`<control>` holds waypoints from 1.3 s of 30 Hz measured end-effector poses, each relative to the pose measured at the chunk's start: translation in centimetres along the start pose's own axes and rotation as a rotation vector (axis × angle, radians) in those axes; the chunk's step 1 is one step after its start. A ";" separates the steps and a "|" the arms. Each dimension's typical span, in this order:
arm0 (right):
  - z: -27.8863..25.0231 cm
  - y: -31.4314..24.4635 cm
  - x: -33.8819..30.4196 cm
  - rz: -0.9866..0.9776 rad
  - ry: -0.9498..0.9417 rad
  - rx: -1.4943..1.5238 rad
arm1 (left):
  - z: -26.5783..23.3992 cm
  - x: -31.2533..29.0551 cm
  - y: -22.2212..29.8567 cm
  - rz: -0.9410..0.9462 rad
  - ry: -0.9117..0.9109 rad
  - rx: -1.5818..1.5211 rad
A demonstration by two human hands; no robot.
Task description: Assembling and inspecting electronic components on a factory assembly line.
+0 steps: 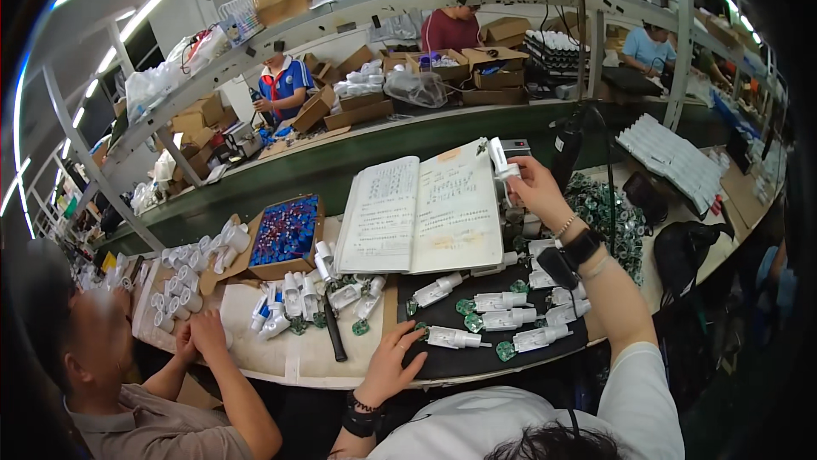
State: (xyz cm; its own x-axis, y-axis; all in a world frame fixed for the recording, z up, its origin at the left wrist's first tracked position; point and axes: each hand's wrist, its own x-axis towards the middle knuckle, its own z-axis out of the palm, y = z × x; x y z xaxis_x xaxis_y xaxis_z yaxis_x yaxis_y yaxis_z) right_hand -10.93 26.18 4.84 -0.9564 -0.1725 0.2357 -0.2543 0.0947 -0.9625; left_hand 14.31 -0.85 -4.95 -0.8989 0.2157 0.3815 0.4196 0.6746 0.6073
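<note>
My right hand (542,196) is raised at the right edge of an open notebook (459,205), its fingers closed around a white plastic housing (499,158). Lower and to the left, my left hand (393,366) rests at the edge of a black mat (459,365), fingers spread. Its fingertips reach the green circuit board end of another white housing (454,337); whether they press on it I cannot tell. Several similar housings with round green boards (505,350) lie in rows on the mat. The notebook, with handwritten pages, covers part of the bench behind them.
A black-handled tool (334,332) lies left of the mat. Beyond it stands a box of blue parts (288,232). A co-worker's hands (200,337) are near white cups (179,290) at left. Green boards (608,217) are heaped at right, near stacked white tubes (672,158).
</note>
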 end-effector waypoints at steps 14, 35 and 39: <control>-0.9 0.2 -0.5 0.317 -0.018 1.023 | -1.4 0.7 0.3 -0.017 -0.008 0.037; -2.5 -0.1 -11.5 -0.538 -0.540 -0.829 | -9.3 25.0 2.5 0.099 -0.477 0.315; -1.7 1.8 -10.8 -0.515 -0.619 -0.967 | -5.9 29.5 0.4 0.198 -0.390 0.409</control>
State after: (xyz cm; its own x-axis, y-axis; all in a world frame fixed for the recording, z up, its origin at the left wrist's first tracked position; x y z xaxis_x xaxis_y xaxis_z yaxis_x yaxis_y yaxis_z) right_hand -1.35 29.84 0.77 -0.5543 -0.8081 0.1993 -0.8286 0.5132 -0.2239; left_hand -11.32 1.64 10.63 -0.8208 0.5564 0.1295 0.5712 0.7951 0.2039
